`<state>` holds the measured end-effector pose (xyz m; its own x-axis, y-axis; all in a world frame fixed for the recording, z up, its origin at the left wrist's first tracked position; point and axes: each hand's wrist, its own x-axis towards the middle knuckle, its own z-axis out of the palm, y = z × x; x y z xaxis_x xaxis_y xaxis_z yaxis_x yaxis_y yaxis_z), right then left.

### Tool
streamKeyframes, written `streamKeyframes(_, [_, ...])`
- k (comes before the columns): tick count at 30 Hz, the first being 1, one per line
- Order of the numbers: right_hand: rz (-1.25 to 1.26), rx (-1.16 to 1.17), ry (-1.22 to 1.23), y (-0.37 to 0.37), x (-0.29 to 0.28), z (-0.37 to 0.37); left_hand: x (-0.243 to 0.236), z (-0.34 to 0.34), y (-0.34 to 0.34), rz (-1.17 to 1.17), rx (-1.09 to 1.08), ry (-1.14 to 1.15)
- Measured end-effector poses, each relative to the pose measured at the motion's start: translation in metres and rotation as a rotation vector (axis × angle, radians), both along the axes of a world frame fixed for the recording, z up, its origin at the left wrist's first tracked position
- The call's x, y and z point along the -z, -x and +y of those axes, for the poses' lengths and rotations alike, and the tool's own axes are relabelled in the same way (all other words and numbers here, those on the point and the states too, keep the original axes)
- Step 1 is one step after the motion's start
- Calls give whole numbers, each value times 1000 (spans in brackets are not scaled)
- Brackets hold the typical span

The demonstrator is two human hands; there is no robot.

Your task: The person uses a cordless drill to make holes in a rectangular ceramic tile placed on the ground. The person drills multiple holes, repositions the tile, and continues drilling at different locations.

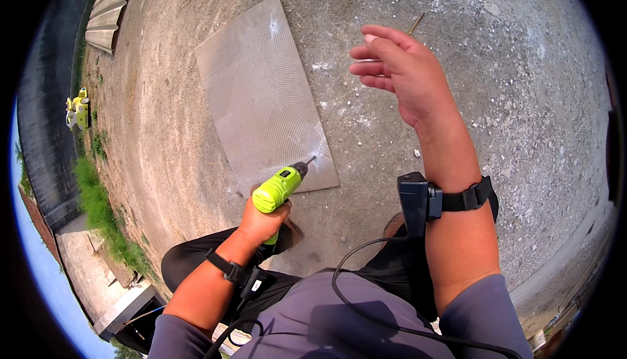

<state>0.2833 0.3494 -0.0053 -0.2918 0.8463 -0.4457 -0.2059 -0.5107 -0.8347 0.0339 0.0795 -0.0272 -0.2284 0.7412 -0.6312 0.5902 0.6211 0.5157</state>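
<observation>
My left hand (264, 220) is wrapped round the grip of a lime-green cordless drill (276, 190). Its dark chuck and thin bit point up and to the right, with the tip over the near right corner of a grey tile (261, 91). Whether the tip touches the surface I cannot tell. Curved, comb-like ridges cover the tile, which lies flat on the ground. To the right of it, my right hand (398, 68) is raised with nothing in it. Its fingers are partly bent and apart, pointing left.
Small stones and white dust are scattered over the rough ground (522, 97). A thin stick (416, 23) lies beyond my right hand. Far left are corrugated sheets (111, 9), a yellow toy-like vehicle (78, 109) and green weeds (98, 195). A black cable (336, 280) crosses my lap.
</observation>
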Motion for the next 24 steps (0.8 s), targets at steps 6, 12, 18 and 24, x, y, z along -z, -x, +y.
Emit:
streamKeyframes(6, [9,2,0,-1,-2,-2,-11,9,-5,-22,-17,82])
streamKeyframes(12, [18,5,-3,0,-4,-3,-9,7,-6,-6,-8,32])
streamKeyframes(18, [16,-2,-15,0,-6,-5,-8,6,-8,-91,-57,-9])
streamKeyframes(24, [3,-4,-19,-2,-6,-8,-25,12,-11,-190,-252,96])
